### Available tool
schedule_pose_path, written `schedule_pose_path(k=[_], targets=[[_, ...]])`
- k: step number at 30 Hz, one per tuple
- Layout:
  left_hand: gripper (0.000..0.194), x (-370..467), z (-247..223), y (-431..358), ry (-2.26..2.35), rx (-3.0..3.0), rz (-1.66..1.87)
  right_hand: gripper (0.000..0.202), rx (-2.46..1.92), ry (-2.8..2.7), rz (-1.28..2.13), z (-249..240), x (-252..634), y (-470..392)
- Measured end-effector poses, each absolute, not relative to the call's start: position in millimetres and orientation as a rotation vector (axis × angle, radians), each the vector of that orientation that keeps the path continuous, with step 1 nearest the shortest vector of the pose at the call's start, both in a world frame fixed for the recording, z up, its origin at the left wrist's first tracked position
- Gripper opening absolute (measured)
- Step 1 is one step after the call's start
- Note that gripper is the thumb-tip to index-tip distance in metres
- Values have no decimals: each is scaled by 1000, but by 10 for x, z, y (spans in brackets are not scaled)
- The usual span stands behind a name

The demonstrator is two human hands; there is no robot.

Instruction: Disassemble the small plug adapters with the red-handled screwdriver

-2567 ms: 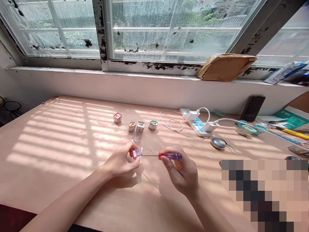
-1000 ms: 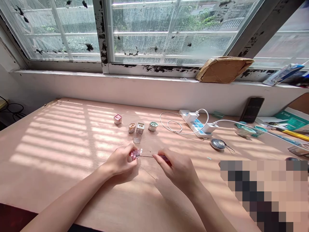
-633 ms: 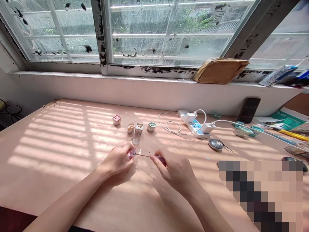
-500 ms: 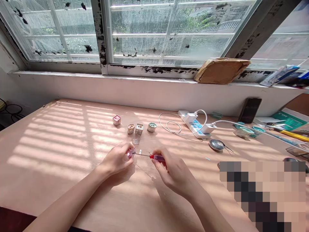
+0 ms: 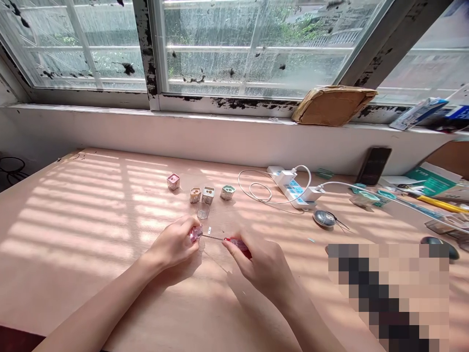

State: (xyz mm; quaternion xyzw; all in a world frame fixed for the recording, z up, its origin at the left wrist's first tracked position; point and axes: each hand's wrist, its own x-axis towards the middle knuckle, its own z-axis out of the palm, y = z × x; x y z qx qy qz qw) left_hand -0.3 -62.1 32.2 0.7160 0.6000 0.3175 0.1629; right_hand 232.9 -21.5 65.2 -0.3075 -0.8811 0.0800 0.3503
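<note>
My left hand [image 5: 178, 243] pinches a small pink sharpener-like piece [image 5: 195, 233] above the table. My right hand [image 5: 256, 254] is wrapped round the red and purple handle of a screwdriver [image 5: 214, 237], whose shaft points left and meets the pink piece. Just beyond my left hand stands a clear cup [image 5: 202, 210], touching or nearly touching a white two-hole piece [image 5: 208, 194]. Beside that sit a tan piece [image 5: 195, 195], a green one [image 5: 227, 192] and a pink one [image 5: 173, 181]. A tiny metal blade [image 5: 209, 230] lies near the screwdriver shaft.
A white power strip [image 5: 293, 188] with plugs and a looped cable lies at the back right. Further right are a round grey object [image 5: 324, 218], a dark phone [image 5: 374, 166], green containers and a yellow tool [image 5: 441, 204]. A blurred patch covers the lower right.
The fingers of my right hand have shifted round the screwdriver handle, and the hand looks turned. My left hand still holds the pink piece. The whole view has moved slightly.
</note>
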Motion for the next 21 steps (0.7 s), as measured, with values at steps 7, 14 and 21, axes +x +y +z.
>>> schedule_pose_path(k=[7, 14, 21], targets=[[23, -26, 304, -616, 1688, 2043, 938, 11, -828, -2339, 344, 651, 2331, -199], [22, -39, 306, -603, 1690, 2012, 935, 17, -929, -2294, 269, 588, 2315, -159], [19, -46, 301, -584, 1685, 2024, 915, 25, -865, -2312, 284, 588, 2306, -160]])
